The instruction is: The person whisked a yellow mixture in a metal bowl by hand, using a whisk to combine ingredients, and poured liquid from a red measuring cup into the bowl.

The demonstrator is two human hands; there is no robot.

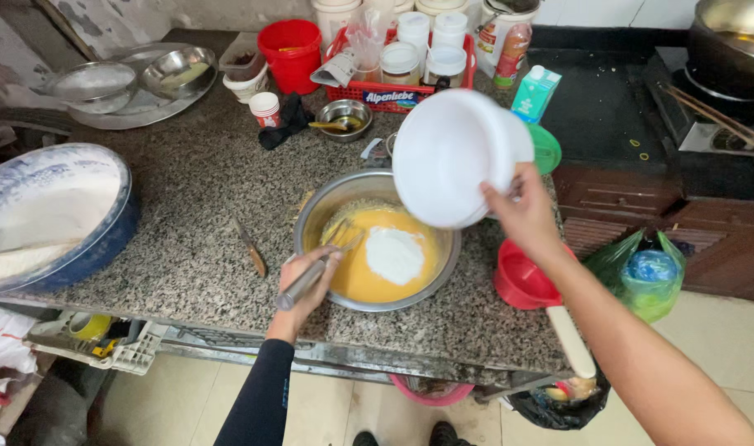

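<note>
your right hand [521,216] held the tub [453,157] tilted over the bowl [311,216]; your left hand [306,277] gripped the whisk [317,268]. tipped further, powder could have dumped and clumped in the batter [356,277].

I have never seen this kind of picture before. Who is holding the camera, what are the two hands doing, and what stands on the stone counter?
There is no machine here. A person wears one camera on the head, and it looks down at that person's own two bare hands.

The left hand, in a dark sleeve, grips a metal whisk whose wires rest in a steel bowl of yellow batter, with a white heap of powder on it. The right hand holds a white plastic tub, tilted over the bowl.

On the granite counter also lie a small knife, a red scoop, a red basket of jars and a large blue basin of white flour.
</note>
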